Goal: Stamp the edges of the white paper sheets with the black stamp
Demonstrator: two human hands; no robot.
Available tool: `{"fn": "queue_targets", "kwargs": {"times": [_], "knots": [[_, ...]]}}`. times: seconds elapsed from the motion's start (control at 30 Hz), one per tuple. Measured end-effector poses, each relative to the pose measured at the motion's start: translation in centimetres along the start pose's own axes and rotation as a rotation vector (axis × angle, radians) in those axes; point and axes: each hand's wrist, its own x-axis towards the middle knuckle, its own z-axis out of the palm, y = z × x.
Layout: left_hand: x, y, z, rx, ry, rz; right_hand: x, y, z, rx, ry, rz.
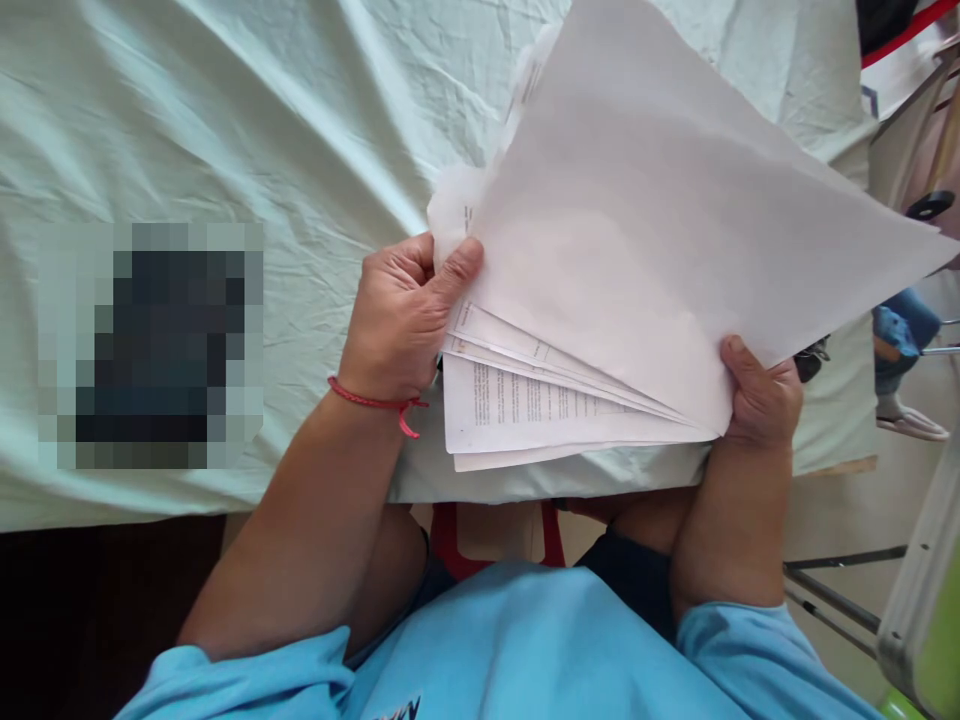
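A fanned stack of white paper sheets point(615, 210) is held up over the cloth-covered table. The large top sheet shows a blank side, while printed lines of text show on the sheets below point(517, 400). My left hand point(409, 310), with a red string on its wrist, pinches the left edge of the stack, thumb on top. At the lower right corner my right hand point(765, 395) grips the sheets together, its thumb also on top. The fingers under the paper are hidden.
A pale green cloth point(300, 150) with creases covers the table. On its left lies a dark, pixelated object point(161, 345). A small black item point(811, 360) shows partly behind my right hand. Beyond the right edge are another person's leg and sandal point(911, 420) and a metal-framed chair point(919, 580).
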Motion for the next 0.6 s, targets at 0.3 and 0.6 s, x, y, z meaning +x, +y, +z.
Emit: {"fn": "queue_targets", "kwargs": {"times": [0.3,0.6], "knots": [[0.3,0.0,-0.3,-0.016,-0.146,-0.067,0.7,0.2,0.4,0.027,0.068,-0.097],[1.4,-0.8,-1.7,-0.008,-0.231,0.026,1.4,0.5,0.2,0.171,0.046,-0.226]]}}
